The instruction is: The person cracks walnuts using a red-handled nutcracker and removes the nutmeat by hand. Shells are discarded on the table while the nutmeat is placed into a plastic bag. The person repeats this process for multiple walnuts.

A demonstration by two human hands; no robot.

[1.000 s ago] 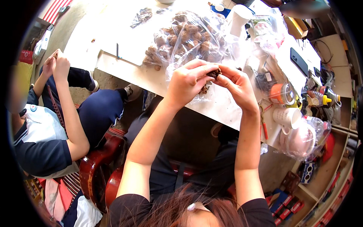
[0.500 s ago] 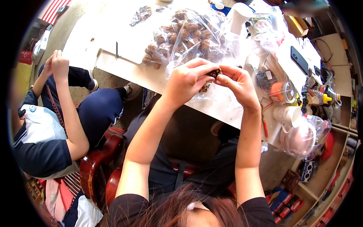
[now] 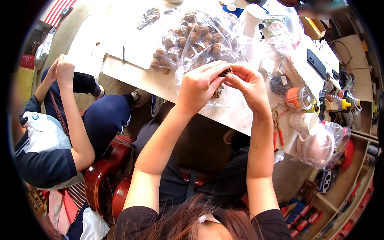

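My left hand (image 3: pixel 200 88) and my right hand (image 3: pixel 250 90) meet over the table's near edge, fingers closed on a small dark, broken piece of walnut (image 3: pixel 228 72), partly hidden by them. More bits of shell or kernel (image 3: pixel 217 93) lie just beneath on plastic. Beyond my hands, a clear plastic bag (image 3: pixel 196 40) holds several brown, round walnuts. Beside my right forearm, a red-handled metal tool (image 3: pixel 280 132) lies on the table.
Another person (image 3: pixel 48 144) sits at the left, hands together (image 3: pixel 64 70). The white table (image 3: pixel 132 76) carries a phone (image 3: pixel 316 64), a white mug (image 3: pixel 304 122), a jar (image 3: pixel 298 98), bottles (image 3: pixel 336 103) and bagged items. Shelving (image 3: pixel 340 184) stands right, red chairs (image 3: pixel 100 176) below left.
My fingers have shifted slightly around the walnut piece, and my right forearm has moved a little left, showing more of the red-handled tool. The other person's hands have moved slightly down.
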